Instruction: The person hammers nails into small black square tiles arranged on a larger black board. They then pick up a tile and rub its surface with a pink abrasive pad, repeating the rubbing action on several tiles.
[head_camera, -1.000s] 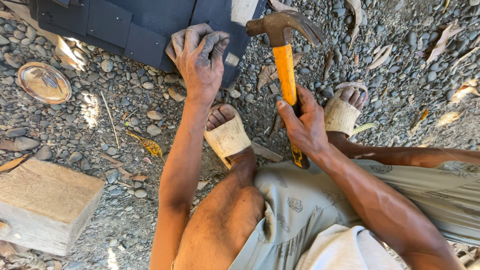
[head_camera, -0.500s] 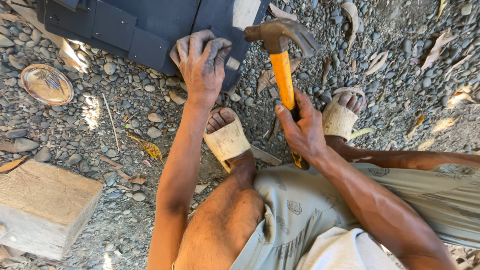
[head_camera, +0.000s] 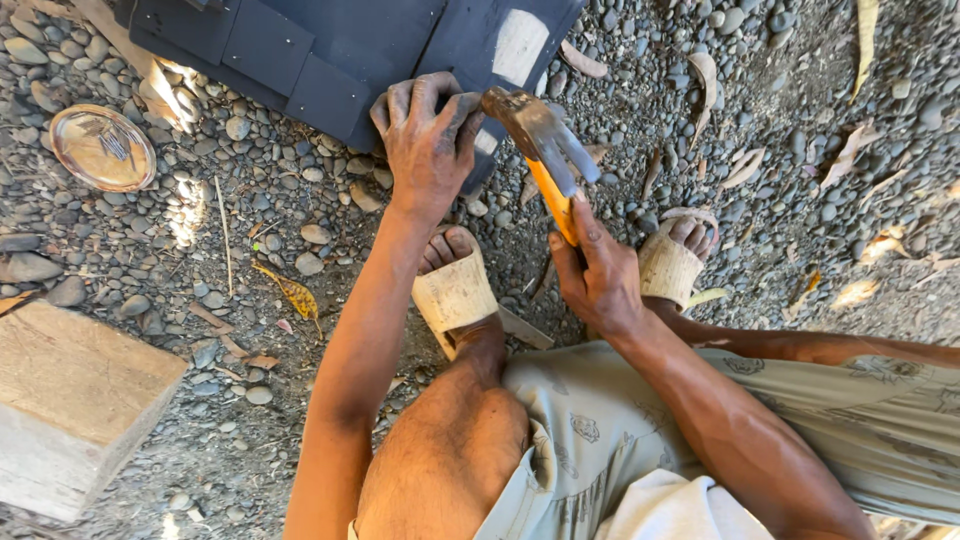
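My right hand (head_camera: 598, 275) is closed around the orange handle of the hammer (head_camera: 545, 160), gripping it at mid-length. The hammer's long axis runs diagonally: the handle passes from my grip up and to the left, and the steel head sits at the far end, beside the fingers of my left hand (head_camera: 425, 140). The head lies crosswise to the handle, with its striking face toward my left hand and its claw pointing right and away from it.

My left hand is pressed palm-down on the lower edge of the dark panel (head_camera: 330, 50), fingers curled over something too small to make out; I cannot tell whether anything is pinched there. The hammer head is just beside these fingertips, over the panel's edge.

The panel lies flat on the gravel (head_camera: 780, 110). My feet, in tan sandals (head_camera: 455, 295), rest on the gravel under my forearms. A wooden block (head_camera: 75, 400) sits at lower left, and a round metal lid (head_camera: 102, 148) lies well apart at upper left.
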